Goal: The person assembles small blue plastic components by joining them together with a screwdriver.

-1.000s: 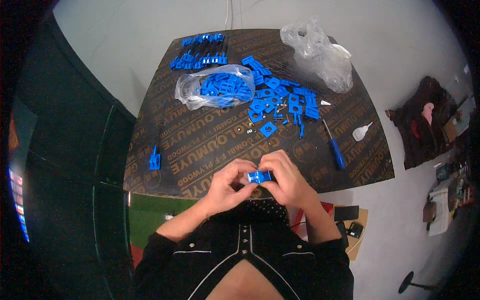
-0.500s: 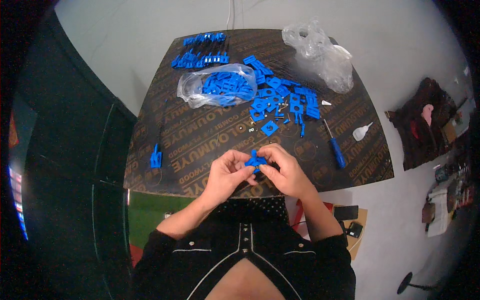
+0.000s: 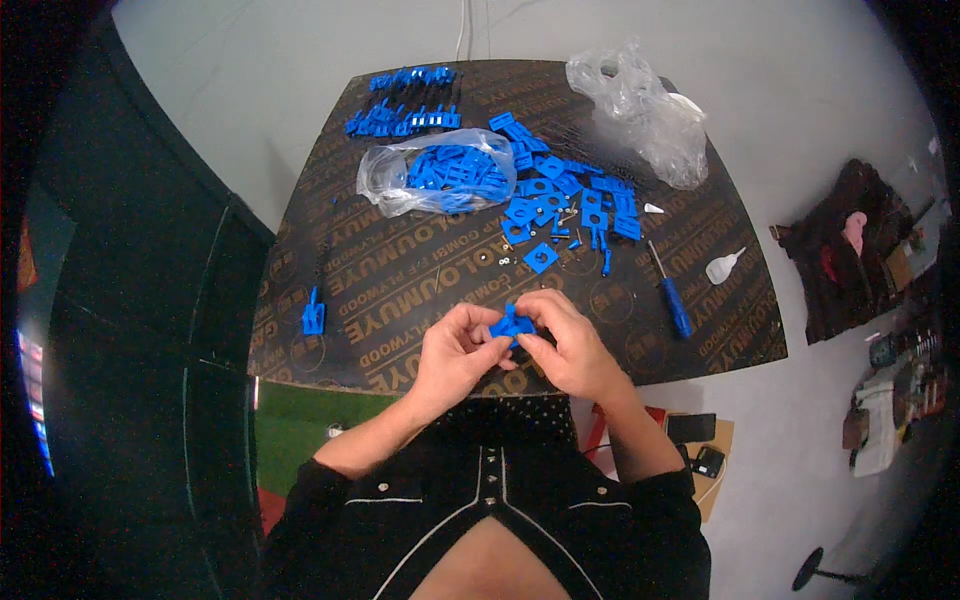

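Between my two hands, above the table's near edge, is a small blue plastic part (image 3: 511, 326). My left hand (image 3: 455, 350) pinches its left side with thumb and fingers. My right hand (image 3: 568, 345) grips the right side, thumb toward me and index finger over the far edge. Fingers cover much of the part, so its full shape is hidden. Beyond my hands lie a square blue plate with a round hole (image 3: 540, 258) and some small metal screws and nuts (image 3: 508, 261). Left of my hands rests a blue piece on a thin black rod (image 3: 313, 318).
On the dark printed plywood table (image 3: 400, 270) sit a clear bag of blue parts (image 3: 455, 175), a pile of loose blue plates (image 3: 590, 205) and a row of rod assemblies (image 3: 405, 100). A blue-handled screwdriver (image 3: 675, 305), a white bottle (image 3: 724, 266) and crumpled clear plastic (image 3: 645, 125) lie right.
The blue part has turned slightly between my fingers, showing more of a flat face. Both hands keep their hold in nearly the same place.
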Demonstrator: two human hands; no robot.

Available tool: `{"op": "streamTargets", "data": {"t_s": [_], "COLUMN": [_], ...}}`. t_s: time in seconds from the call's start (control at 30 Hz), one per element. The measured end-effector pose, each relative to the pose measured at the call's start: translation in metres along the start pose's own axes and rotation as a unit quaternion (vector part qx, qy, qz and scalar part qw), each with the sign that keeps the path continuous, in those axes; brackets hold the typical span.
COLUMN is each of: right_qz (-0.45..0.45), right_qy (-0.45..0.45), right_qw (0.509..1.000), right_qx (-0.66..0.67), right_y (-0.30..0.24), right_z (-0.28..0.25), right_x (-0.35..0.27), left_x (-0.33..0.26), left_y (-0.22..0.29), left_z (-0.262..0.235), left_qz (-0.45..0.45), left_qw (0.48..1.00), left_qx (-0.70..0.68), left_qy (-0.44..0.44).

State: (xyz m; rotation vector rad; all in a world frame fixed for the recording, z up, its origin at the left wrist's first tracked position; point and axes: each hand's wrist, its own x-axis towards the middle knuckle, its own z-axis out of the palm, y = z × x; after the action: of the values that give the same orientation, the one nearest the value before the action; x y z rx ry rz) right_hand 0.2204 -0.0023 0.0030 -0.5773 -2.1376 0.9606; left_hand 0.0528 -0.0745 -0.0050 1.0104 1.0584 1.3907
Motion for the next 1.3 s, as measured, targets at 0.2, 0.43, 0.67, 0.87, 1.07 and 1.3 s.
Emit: {"op": "streamTargets", "data": {"t_s": [0.2, 0.43, 0.67, 0.87, 1.07, 1.3], "right_qz": [-0.035, -0.091, -0.125, -0.099, -0.057, -0.045], "right_qy": [0.007, 0.035, 0.048, 0.046, 0.035, 0.016], "right_qw": [0.998, 0.995, 0.99, 0.994, 0.998, 0.999], "right_qx": [-0.041, -0.027, -0.03, -0.007, 0.008, 0.012], "right_y": [-0.008, -0.012, -0.008, -0.007, -0.003, -0.003], "right_z": [0.001, -0.002, -0.004, -0.004, -0.002, -0.003], "right_x": [0.0, -0.005, -0.008, -0.008, -0.007, -0.006], "left_x": [-0.006, -0.011, -0.012, -0.012, -0.008, -0.008], "left_y": [-0.005, -0.001, 0.001, -0.003, -0.002, -0.002], "left_z": [0.005, 0.009, 0.007, 0.01, 0.007, 0.007], "left_qz": [0.052, 0.198, 0.271, 0.19, 0.013, 0.015], "left_qw": [0.998, 0.969, 0.935, 0.975, 0.999, 1.0], "left_qx": [0.024, 0.149, 0.226, 0.108, -0.022, -0.016], "left_qy": [0.003, -0.011, -0.039, -0.032, -0.023, -0.014]}}
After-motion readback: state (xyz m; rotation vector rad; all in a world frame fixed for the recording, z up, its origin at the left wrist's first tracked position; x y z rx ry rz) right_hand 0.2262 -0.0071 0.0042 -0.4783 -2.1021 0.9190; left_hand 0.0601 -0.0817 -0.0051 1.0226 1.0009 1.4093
